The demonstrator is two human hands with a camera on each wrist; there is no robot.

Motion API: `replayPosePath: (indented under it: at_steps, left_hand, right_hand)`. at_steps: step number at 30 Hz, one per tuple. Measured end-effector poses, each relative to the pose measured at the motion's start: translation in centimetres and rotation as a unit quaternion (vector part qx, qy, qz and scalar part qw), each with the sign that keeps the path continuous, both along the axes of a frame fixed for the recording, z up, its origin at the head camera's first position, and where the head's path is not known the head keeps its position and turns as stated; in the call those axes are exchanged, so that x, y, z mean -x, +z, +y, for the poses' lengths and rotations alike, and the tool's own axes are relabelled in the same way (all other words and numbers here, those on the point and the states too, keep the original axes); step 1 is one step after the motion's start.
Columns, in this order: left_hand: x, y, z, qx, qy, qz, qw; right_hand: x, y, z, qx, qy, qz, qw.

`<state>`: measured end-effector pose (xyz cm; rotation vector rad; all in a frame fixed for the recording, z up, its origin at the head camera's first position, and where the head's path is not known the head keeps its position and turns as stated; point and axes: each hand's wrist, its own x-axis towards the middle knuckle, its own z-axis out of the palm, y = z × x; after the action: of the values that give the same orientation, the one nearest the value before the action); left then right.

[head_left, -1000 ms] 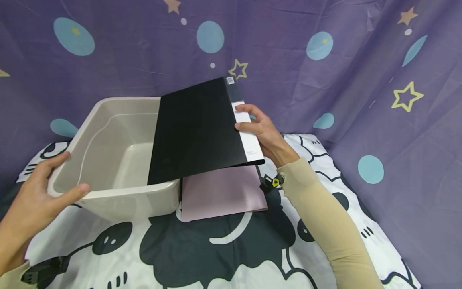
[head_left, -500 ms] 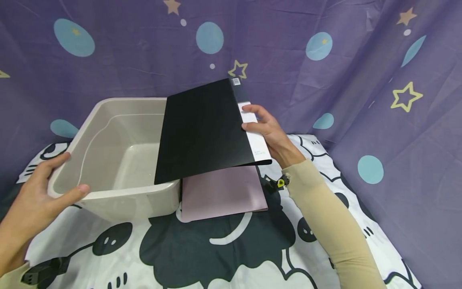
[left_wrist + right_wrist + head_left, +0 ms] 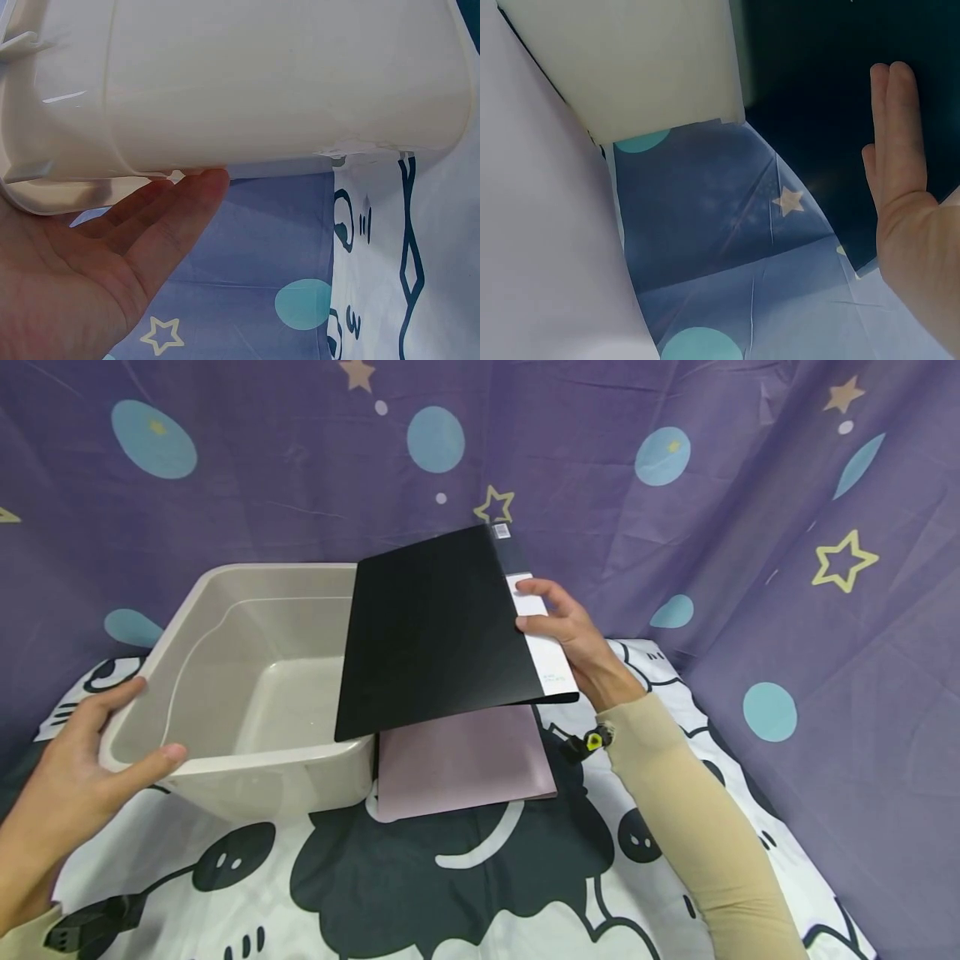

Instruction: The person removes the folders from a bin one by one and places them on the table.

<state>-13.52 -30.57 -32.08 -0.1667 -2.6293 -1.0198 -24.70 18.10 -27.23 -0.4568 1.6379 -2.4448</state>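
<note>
My left hand holds the left front corner of a beige plastic tub, its thumb over the rim. In the left wrist view, that hand's fingers lie against the tub's outer wall. Across the tub's right side slants a black file folder with a white spine label. My right hand grips this folder at its spine edge, thumb and index finger on top. Seen from below in the right wrist view, the other fingers press flat under the folder's dark cover.
A pink folder lies right of the tub, partly under the black one. Beneath everything is a black-and-white cartoon-print sheet. Purple cloth with stars and blue ovals hangs behind and to the right.
My right hand has drawn the black folder a little to the right, uncovering more of the tub's inside. The left hand, tub and pink folder stay where they were.
</note>
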Motion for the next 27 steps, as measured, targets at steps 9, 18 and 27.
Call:
replayPosePath:
  at_steps: [9,18,27]
  left_hand:
    - [0.1,0.0,-0.1,0.009,0.002,-0.002,1.0]
    - [0.2,0.0,-0.2,0.001,-0.001,0.005,1.0]
    - [0.3,0.0,0.0,-0.003,0.01,-0.019,0.9998]
  right_hand:
    - [-0.1,-0.2,0.9,-0.001,0.005,-0.004,1.0]
    - [-0.4,0.0,1.5,0.004,-0.004,0.009,0.9999]
    - [-0.3,-0.1,2.2,-0.001,-0.004,0.028,0.9996]
